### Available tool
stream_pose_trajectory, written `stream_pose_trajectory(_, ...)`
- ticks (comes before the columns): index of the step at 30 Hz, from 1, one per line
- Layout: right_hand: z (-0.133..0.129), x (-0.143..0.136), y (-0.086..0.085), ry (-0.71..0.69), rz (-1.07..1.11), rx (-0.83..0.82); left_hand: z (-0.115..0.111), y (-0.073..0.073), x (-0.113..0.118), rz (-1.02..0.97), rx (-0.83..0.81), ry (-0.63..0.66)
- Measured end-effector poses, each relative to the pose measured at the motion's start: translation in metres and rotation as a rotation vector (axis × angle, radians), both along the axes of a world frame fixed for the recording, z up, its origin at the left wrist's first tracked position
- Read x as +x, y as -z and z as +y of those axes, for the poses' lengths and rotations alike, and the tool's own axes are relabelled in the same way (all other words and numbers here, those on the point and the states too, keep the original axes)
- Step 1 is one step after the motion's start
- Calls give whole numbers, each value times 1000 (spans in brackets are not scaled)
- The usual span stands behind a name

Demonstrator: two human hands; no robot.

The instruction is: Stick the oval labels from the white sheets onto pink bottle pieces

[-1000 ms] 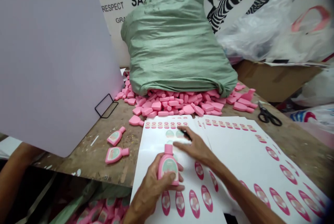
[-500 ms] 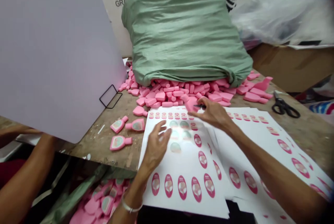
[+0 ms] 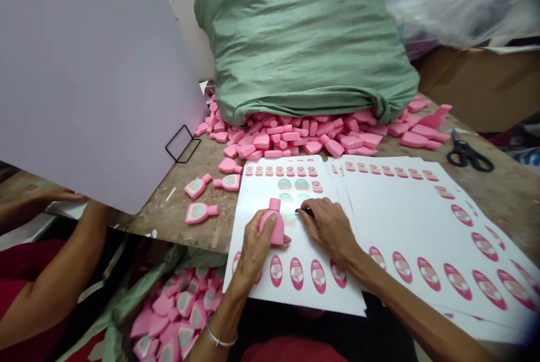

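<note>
My left hand [image 3: 257, 241] holds a pink bottle-shaped piece [image 3: 273, 227] upright above the sticker sheet [image 3: 278, 289], thumb across its front. The face turned to me has no label. Close by on the right, my right hand [image 3: 331, 224] is closed round a small dark pointed tool [image 3: 307, 212], its tip near the pale green stickers [image 3: 285, 184]. Most of the tool is hidden in the fingers, so its kind is unclear. Pink oval stickers [image 3: 296, 273] run along the sheet's lower part. Several labelled pink bottle pieces [image 3: 201, 213] lie left of the sheet.
A green cloth sack [image 3: 304, 41] rests behind a heap of pink pieces [image 3: 291, 137]. More sticker sheets [image 3: 405, 216] and black scissors [image 3: 468, 154] lie right. A pale board [image 3: 93, 69] stands left, partly hiding another person's arms [image 3: 80, 255]. Below is a bag of labelled pieces [image 3: 177, 306].
My right hand has come back from the heap to the sheet. A pink bottle piece is now in my left hand, which was empty with fingers apart. The view has tilted down.
</note>
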State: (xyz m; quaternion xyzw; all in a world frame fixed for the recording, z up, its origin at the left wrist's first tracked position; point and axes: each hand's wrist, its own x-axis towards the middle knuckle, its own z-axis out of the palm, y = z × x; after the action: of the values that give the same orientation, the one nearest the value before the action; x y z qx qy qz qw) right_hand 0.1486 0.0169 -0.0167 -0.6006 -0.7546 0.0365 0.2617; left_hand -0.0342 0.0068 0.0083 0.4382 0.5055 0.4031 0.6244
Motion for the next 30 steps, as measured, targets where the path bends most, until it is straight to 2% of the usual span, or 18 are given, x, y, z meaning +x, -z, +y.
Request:
stream_pose_trajectory(5, -1, -4, 7, -5, -40, 16, 0, 10, 5, 30, 12, 4)
stream_pose_trajectory(12, 1, -3, 7, -6, 15, -27, 1, 11, 2, 52, 46, 42)
stream_pose_trajectory(16, 0, -8, 8, 4, -44, 79, 1, 10, 3, 30, 40, 45)
stream_pose_trajectory(19, -4, -9, 2, -36, 52, 151, 1, 9, 3, -23, 27, 5)
stream_pose_trajectory(21, -7, -8, -7, -10, 253, 99, 0, 8, 2, -78, 5, -22)
stream_pose_trajectory(25, -11, -8, -31, 66, 641, -166, -3, 2, 3, -240, -89, -99)
stream_pose_trajectory(30, -17, -18, -47, 13, 726, -340, -7, -10, 6, -425, -146, -67)
